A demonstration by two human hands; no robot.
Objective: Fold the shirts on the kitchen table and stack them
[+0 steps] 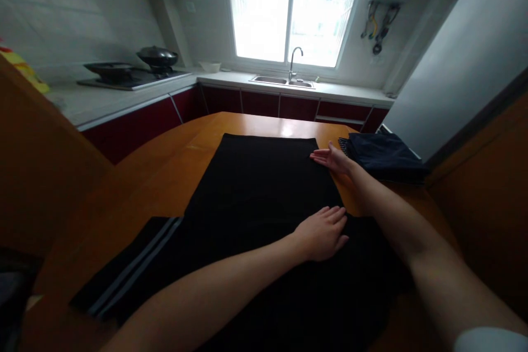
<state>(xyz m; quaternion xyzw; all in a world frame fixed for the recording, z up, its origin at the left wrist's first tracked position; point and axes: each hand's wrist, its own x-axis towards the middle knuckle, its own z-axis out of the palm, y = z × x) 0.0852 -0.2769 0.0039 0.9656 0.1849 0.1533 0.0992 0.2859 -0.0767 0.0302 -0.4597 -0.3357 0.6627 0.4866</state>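
**Black garment flat on table, both hands at its right-hand edge, no fold across the body**

Head view, clock centred on the picture, 12 away from the wearer:

- Black garment (264,187): fills the centre and runs down to 6, on the wooden table (152,176); straight edge at 12, striped sleeve (134,269) out at 8, other side spreads to 4, too dark there to trace the outline
- Left hand (322,234): at 4 to 5, palm down on the cloth, fingers straight and close together, nothing gripped
- Right hand (332,160): at 3, fingers extended, thumb apart, fingertips at the edge near the far corner; looks loose, can't tell if any cloth is caught
- Status, my read: spreading looks mostly done, far half lies smooth; edge under the hands seems the bit being worked, any folding of this piece is left
- Folded dark-blue cloth (383,154): stacked at 3, beyond the right hand, looks finished
- Labels: no brand or writing readable; yellow packet (27,71) between 9 and 10 is too blurred
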